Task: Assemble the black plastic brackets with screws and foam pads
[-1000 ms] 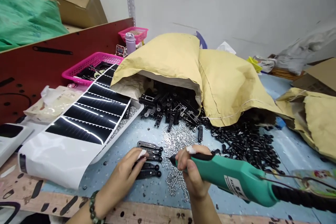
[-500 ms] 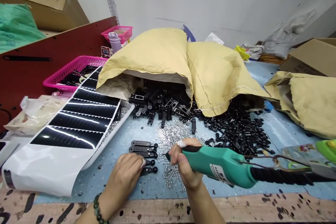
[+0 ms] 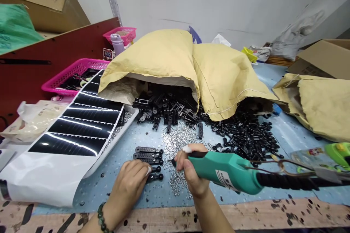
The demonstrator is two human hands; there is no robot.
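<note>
Light-blue bench (image 3: 94,198): few black link bars (image 3: 147,155) lined up by your curled left hand (image 3: 127,185), right hand (image 3: 191,169) gripping green screwdriver (image 3: 226,171), large black heap (image 3: 246,138) remaining.

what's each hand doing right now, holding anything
Left hand: curled down on the black link bars, can't tell if gripping.
Right hand: closed, holding a green electric screwdriver.

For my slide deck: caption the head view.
Right hand holds green electric screwdriver by black links under left hand, amid loose screws.
</note>
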